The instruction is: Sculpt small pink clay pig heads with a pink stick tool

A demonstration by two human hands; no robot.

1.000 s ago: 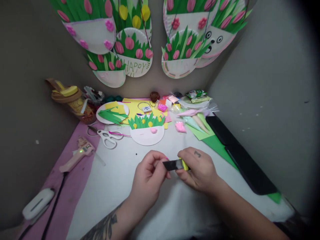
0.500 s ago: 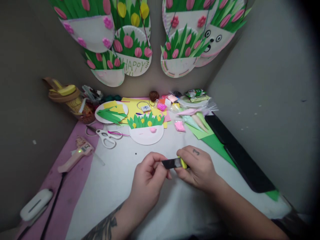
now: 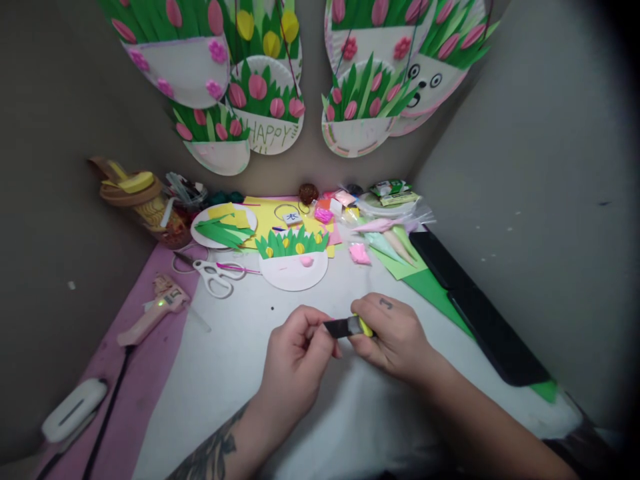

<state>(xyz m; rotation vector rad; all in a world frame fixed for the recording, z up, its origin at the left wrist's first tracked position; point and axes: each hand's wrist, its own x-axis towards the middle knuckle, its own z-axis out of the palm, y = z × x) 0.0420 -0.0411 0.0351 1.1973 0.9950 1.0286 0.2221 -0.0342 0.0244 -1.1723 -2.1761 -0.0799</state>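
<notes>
Wrapped in my right hand (image 3: pixel 395 340) is a utility knife (image 3: pixel 344 327) with a yellow-edged handle, its dark, wide blade slid out and pointing left. The blade's tip reaches the fingertips of my left hand (image 3: pixel 296 353), which are pinched together. Whatever lies between those fingertips is too small or hidden to make out. Both hands are held above the white table cover (image 3: pixel 230 387). Beyond them lies a half paper plate (image 3: pixel 293 277) with green paper grass, small yellow flowers and a pink lump on it.
On the left are white scissors (image 3: pixel 215 277), a pink glue gun (image 3: pixel 155 312) with its green light on, and a white case (image 3: pixel 75 408). Bags of coloured clay (image 3: pixel 359 253) lie at the back right, near a long black object (image 3: pixel 495 333). Paper-plate flower baskets (image 3: pixel 180 70) hang on the wall.
Hardly anything differs. Both hands keep their hold, with the knife blade still at the left fingertips; the whole view has shifted very slightly.
</notes>
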